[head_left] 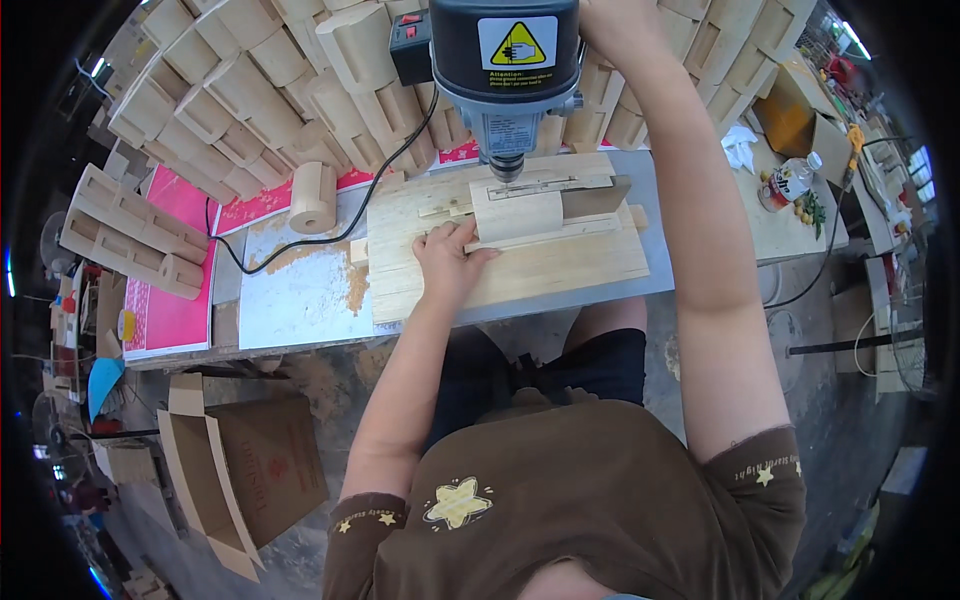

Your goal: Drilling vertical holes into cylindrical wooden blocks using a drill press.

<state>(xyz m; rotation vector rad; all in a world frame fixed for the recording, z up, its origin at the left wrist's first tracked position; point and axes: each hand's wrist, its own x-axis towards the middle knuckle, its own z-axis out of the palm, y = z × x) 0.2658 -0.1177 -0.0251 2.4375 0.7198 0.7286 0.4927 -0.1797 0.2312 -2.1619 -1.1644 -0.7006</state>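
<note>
A pale wooden block [517,214] with a slot along its top lies in a wooden jig board [420,290], beneath the chuck of a drill press [505,125]. My left hand [447,262] is closed against the block's left end, its thumb stretched along the near side. A flat grey-brown strip [597,198] stands at the block's right end. High on the right of the drill head, my right hand [622,32] is closed at the feed lever; the frame's upper edge and the machine hide most of that grip. The drill tip's contact with the wood cannot be made out.
Stacked slotted wooden blocks [250,75] wall in the back. One round block [314,198] stands left of the jig, near a black cable [330,238] and sawdust. A bottle [790,182] stands on the right-hand table. An open cardboard box [265,470] sits on the floor.
</note>
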